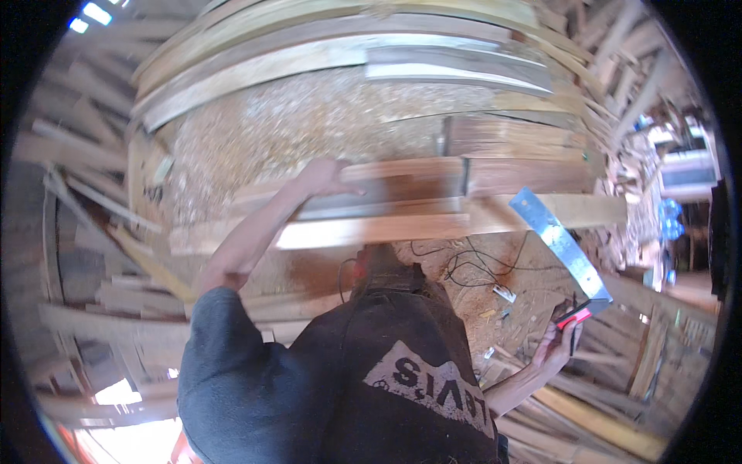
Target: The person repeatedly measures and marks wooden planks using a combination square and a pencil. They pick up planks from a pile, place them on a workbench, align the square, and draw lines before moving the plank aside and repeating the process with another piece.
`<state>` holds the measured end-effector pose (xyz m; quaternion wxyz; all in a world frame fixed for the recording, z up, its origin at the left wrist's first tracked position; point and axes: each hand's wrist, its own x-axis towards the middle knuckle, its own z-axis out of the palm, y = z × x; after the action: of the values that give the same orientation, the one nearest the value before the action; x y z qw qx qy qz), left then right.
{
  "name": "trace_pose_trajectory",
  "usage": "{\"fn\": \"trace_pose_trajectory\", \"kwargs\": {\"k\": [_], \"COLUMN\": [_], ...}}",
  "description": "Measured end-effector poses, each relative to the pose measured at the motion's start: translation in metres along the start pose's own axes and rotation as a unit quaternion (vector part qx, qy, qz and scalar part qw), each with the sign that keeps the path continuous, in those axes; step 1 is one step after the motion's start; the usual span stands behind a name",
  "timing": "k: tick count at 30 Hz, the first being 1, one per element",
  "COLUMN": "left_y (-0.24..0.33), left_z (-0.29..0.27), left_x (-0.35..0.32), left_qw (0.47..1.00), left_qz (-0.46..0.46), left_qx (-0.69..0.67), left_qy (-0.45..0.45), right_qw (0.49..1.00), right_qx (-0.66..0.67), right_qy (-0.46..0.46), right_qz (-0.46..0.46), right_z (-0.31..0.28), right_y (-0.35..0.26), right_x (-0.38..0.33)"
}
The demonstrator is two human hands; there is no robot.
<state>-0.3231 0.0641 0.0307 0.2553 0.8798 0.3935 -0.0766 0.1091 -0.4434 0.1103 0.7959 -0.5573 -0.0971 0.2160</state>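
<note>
My left hand [323, 179] lies over a wooden board [386, 185] on the work surface, blurred by motion. Its thumb and fingers look spread apart, and the board is not clearly gripped. Off to the right and low, my right hand [552, 345] is closed on what looks like a carpenter's square [558, 241], with a straight shiny metal blade and a red and black handle. A thin dark stick [573, 339] shows by the same hand; I cannot tell its kind. The blade's far end overlaps the right part of a pale plank [495, 210].
Wood shavings [309, 116] cover the middle of the work surface, with long boards [325, 48] along its far side. Short brown timbers [518, 139] lie at its right. A dark cable [475, 267] loops below the near edge. Scrap wood [618, 69] is piled beyond the right end.
</note>
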Motion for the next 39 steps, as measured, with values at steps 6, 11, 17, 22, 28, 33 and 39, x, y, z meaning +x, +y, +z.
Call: {"fn": "trace_pose_trajectory", "kwargs": {"k": [6,11,17,22,28,33,39], "left_y": [0.001,0.035,0.086,0.148,0.191,0.107,0.056], "left_z": [-0.034,-0.118,-0.187,-0.166,-0.027,0.037,0.116], "left_x": [0.001,0.067,0.304,0.386,0.239,0.040,-0.022], "left_qw": [1.000,0.999,0.951,0.887,0.828,0.925,0.933], "left_qz": [0.016,0.037,0.298,0.162,0.372,0.361,0.253], "left_qx": [-0.007,-0.023,-0.064,0.146,-0.346,-0.063,-0.217], "left_qy": [0.026,0.002,0.060,0.407,0.238,-0.100,-0.136], "right_qw": [0.979,0.962,0.972,0.966,0.963,0.988,0.997], "right_qx": [0.002,-0.040,-0.059,-0.120,-0.148,-0.125,-0.052], "right_qy": [0.203,0.269,0.225,0.229,0.223,0.086,-0.052], "right_qz": [0.006,-0.014,0.020,0.017,0.020,0.014,0.036], "right_z": [0.015,0.049,0.112,0.128,0.092,0.108,0.100], "right_y": [-0.001,-0.006,0.005,0.010,0.046,0.052,0.050], "right_x": [-0.071,-0.079,-0.085,-0.116,-0.107,-0.038,0.018]}}
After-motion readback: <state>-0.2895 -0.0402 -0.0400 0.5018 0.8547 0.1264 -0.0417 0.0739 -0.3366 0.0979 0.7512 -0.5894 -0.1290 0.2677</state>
